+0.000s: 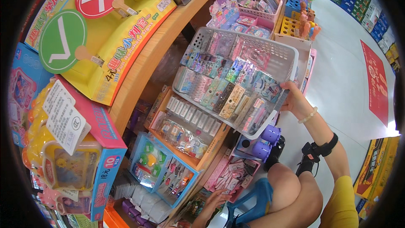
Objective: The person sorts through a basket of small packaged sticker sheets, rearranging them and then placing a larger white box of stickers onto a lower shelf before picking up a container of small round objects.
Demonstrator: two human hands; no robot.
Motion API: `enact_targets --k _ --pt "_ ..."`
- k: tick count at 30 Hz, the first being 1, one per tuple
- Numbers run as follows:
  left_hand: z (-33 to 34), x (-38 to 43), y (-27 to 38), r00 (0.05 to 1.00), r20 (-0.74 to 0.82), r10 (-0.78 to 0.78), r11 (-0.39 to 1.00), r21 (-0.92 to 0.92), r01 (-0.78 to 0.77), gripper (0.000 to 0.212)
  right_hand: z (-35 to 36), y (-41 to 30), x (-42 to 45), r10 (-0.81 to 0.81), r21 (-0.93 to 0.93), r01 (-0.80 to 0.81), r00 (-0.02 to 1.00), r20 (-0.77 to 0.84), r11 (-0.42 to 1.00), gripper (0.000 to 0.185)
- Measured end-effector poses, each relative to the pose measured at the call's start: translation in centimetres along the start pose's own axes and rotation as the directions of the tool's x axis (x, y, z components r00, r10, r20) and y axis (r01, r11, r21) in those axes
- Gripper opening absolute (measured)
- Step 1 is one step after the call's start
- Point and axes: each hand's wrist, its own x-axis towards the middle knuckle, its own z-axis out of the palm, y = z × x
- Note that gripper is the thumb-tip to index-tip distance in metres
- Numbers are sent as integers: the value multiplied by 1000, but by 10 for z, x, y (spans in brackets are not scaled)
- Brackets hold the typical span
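Note:
A grey perforated plastic basket rests tilted at the shelf front, filled with small packs of notebooks and stationery. My right hand, a pale bead bracelet on its wrist, grips the basket's right corner with the thumb over the rim. Low down, my left hand holds nothing, its fingers slightly apart. They are at the near end of a pink box of small packets; whether they touch it I cannot tell.
An orange-edged box and a blue divided box of small goods sit beside the basket. Purple cups stand below its corner. A blue plastic stool is by my legs. A yellow display box occupies the upper wooden shelf.

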Motion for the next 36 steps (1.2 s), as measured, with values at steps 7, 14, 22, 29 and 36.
enact_targets --k 7,14,22,29,36 --pt "7 8 0 998 50 38 998 50 -40 42 -9 3 -3 27 19 -28 996 88 999 58" --pt "4 15 -3 997 28 69 994 80 -71 41 -5 -6 11 77 1 -78 989 123 997 62" --pt "15 22 5 985 76 156 980 110 -164 43 24 -13 32 75 -37 -72 991 111 997 65" --pt "18 26 1 980 82 179 976 112 -187 43 55 -22 25 -77 -347 48 994 -72 937 78" --pt "25 33 11 978 33 207 973 101 -209 43 60 -9 45 -120 -296 92 990 -77 951 56"
